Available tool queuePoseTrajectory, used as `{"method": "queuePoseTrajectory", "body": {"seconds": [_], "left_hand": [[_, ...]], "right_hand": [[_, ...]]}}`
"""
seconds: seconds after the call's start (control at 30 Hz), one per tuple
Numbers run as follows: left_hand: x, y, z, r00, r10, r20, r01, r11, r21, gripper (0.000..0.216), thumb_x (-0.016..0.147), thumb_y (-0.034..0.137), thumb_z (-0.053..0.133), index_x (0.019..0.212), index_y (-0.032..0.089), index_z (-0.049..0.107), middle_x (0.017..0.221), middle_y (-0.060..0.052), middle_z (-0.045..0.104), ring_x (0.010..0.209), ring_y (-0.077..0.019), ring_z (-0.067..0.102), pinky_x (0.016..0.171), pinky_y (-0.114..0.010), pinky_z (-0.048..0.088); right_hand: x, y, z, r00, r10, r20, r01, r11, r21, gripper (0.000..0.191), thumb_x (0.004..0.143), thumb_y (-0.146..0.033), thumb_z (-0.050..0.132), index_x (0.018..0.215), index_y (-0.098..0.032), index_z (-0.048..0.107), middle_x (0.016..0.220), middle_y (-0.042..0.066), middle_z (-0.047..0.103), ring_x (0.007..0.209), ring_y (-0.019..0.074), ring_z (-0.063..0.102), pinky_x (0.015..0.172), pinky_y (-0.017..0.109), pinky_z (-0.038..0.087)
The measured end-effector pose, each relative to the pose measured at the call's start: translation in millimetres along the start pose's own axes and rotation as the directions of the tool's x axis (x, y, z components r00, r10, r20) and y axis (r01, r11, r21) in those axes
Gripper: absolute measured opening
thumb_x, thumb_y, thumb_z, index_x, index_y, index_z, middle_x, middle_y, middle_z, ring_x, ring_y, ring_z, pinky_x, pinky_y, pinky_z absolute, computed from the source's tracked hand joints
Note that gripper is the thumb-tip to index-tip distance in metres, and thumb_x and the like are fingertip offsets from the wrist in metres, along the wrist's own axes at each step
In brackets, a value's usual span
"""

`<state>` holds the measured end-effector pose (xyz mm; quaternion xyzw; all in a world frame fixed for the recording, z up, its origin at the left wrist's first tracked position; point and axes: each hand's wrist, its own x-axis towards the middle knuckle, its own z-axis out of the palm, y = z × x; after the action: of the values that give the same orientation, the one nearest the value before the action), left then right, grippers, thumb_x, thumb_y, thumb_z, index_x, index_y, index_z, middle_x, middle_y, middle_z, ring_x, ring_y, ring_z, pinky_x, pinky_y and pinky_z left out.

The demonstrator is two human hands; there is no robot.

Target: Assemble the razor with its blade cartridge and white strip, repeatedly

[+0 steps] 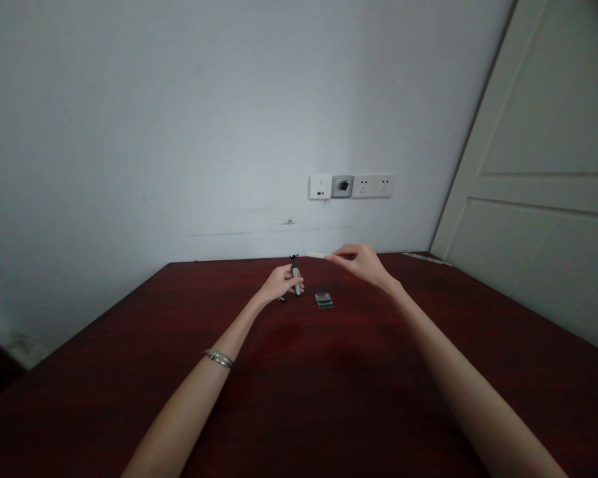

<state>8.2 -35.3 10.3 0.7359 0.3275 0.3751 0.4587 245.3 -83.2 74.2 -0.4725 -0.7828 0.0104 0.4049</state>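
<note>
My left hand (280, 283) is closed around a razor handle (296, 273), grey and black, held upright above the dark red table (299, 385). My right hand (361, 263) is raised a little to the right of it, fingers pinched on a small pale flat piece (317, 255) that points left toward the handle's top. A small clear case with teal cartridges (323, 301) lies on the table between and just below both hands. A silver bracelet (218, 358) sits on my left wrist.
A white wall stands behind the table, with a row of sockets and a switch (351, 186). A pale door (543, 179) is at the right, close to the table's right edge.
</note>
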Motion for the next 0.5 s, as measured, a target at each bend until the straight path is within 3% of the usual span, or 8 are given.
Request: {"method": "queuePoseTrajectory", "body": {"seconds": [0.13, 0.5], "left_hand": [[-1.9, 7.2, 4.3, 0.989, -0.110, 0.099, 0.121, 0.986, -0.111, 0.022, 0.075, 0.028, 0.062, 0.082, 0.012, 0.048, 0.071, -0.008, 0.065, 0.063, -0.0167, 0.066, 0.057, -0.028, 0.052], [-3.9, 13.8, 7.1, 0.984, -0.071, 0.164, 0.092, 0.988, -0.122, 0.027, 0.073, 0.030, 0.065, 0.084, 0.011, 0.050, 0.072, -0.008, 0.066, 0.066, -0.0160, 0.065, 0.058, -0.026, 0.051]], "right_hand": [[-0.6, -6.8, 2.7, 0.998, -0.032, -0.061, 0.025, 0.993, -0.115, 0.039, 0.079, -0.053, 0.051, 0.078, -0.021, 0.072, 0.081, 0.006, 0.069, 0.070, 0.0164, 0.059, 0.063, 0.025, 0.038], [-4.3, -15.2, 21.0, 1.000, 0.006, 0.001, -0.006, 0.995, -0.100, 0.039, 0.079, -0.055, 0.050, 0.082, -0.024, 0.072, 0.087, 0.006, 0.070, 0.077, 0.0189, 0.060, 0.059, 0.025, 0.036]]}}
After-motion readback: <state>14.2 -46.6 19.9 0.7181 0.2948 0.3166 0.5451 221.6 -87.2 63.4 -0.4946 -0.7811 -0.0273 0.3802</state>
